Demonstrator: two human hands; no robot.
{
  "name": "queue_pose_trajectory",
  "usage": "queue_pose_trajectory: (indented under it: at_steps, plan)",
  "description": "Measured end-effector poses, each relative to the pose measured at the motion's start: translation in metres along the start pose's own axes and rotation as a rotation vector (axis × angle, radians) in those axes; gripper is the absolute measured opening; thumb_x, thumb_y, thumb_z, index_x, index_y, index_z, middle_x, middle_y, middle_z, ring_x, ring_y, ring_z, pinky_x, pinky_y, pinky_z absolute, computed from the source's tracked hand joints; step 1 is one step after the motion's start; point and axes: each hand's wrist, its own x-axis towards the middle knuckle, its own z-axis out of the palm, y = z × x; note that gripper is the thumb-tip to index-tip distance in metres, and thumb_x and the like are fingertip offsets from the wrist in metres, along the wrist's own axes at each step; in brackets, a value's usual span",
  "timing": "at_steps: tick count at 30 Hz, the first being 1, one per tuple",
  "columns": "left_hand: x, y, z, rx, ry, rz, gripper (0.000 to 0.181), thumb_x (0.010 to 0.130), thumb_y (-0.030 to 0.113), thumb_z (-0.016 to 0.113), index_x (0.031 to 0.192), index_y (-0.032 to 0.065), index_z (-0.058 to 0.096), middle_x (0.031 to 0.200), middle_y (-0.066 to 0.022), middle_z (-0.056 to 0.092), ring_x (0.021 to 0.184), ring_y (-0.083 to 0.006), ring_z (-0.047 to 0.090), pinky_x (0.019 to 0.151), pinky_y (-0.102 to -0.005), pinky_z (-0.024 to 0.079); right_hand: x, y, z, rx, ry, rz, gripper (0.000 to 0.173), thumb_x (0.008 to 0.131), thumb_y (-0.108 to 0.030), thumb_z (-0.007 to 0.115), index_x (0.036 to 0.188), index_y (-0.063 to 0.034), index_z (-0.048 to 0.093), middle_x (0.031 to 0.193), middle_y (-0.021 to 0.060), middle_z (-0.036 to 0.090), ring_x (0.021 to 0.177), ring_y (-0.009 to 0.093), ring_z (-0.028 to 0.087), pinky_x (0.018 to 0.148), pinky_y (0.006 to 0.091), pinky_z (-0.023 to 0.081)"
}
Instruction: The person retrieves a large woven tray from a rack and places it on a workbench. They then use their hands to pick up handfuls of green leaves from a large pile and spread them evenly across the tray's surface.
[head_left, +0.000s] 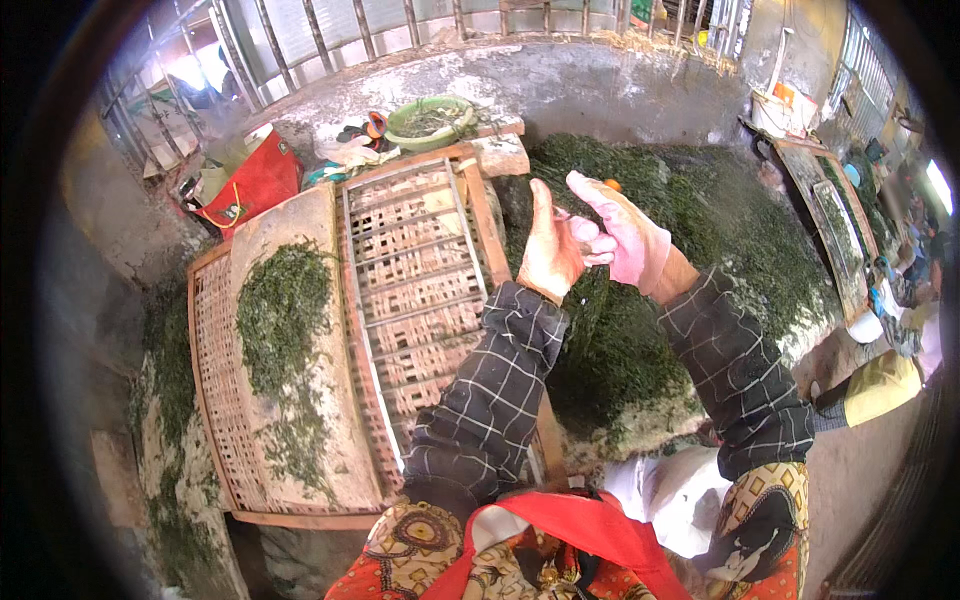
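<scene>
Before my chest, my left hand (551, 247) and my right hand (628, 236) meet with fingers crossing or pressed together. My left thumb stands up, apart from the fingers, which are partly hidden behind the contact. A pale pink covering that looks like a thin glove is on my right hand, ending near the wrist. One digit of that hand stretches up and away from the others, and I see nothing held in it. Beneath both hands lies a broad heap of dark green chopped leaves (622, 360). A small orange round thing (613, 184) rests on it.
At left, a board (360, 450) bears a green leaf pile (285, 315), beside a wooden-framed woven tray with a metal-barred grid (420, 330). Behind are a red bag (251, 187), gloves (356, 154) and a green basin (465, 124). A person's yellow-clad part (885, 386) shows at right.
</scene>
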Motion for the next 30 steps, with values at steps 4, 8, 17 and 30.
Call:
queue_pose_trajectory:
  at_steps: [4,8,17,30]
  plan:
    - [0.038,0.075,-0.015,-0.09,0.27,0.284,0.03,0.099,0.034,0.048,0.098,0.0058,0.057,0.087,-0.0125,0.061,0.081,-0.031,0.061,0.073,-0.0458,0.051,0.054,-0.017,0.02,-0.208,0.099,-0.022,0.024,0.097,-0.039,0.053,0.087,-0.0168,0.051,0.061,-0.007,0.04,0.043,0.004,0.028,0.041,0.0217,0.022]
    - [0.031,0.207,-0.045,0.158,0.314,0.489,0.027,0.101,0.022,0.042,0.098,-0.0011,0.056,0.094,-0.0153,0.063,0.092,-0.0314,0.061,0.089,-0.0466,0.049,0.147,-0.05,0.053,-0.396,-0.003,0.031,0.026,0.093,-0.028,0.059,0.071,-0.0143,0.053,0.057,-0.0082,0.041,0.04,0.003,0.034,0.036,0.0207,0.028]
    - [0.004,0.382,-0.205,0.199,0.692,0.683,0.029,0.101,0.015,0.044,0.118,-0.0079,0.052,0.114,-0.0184,0.058,0.106,-0.0298,0.057,0.102,-0.0464,0.043,0.326,-0.004,0.044,-0.756,-0.026,0.036,0.026,0.087,-0.029,0.063,0.071,-0.0092,0.061,0.052,-0.0066,0.041,0.043,0.004,0.035,0.038,0.022,0.029]
    - [-0.073,0.393,-0.247,2.129,0.788,0.047,0.051,0.068,0.02,0.081,0.111,-0.0003,0.063,0.103,-0.0192,0.067,0.089,-0.0277,0.067,0.078,-0.0384,0.055,0.397,0.103,0.026,-1.754,0.176,0.043,0.019,0.081,-0.016,0.061,0.088,-0.0043,0.074,0.088,0.0159,0.07,0.078,0.031,0.069,0.062,0.0464,0.054]
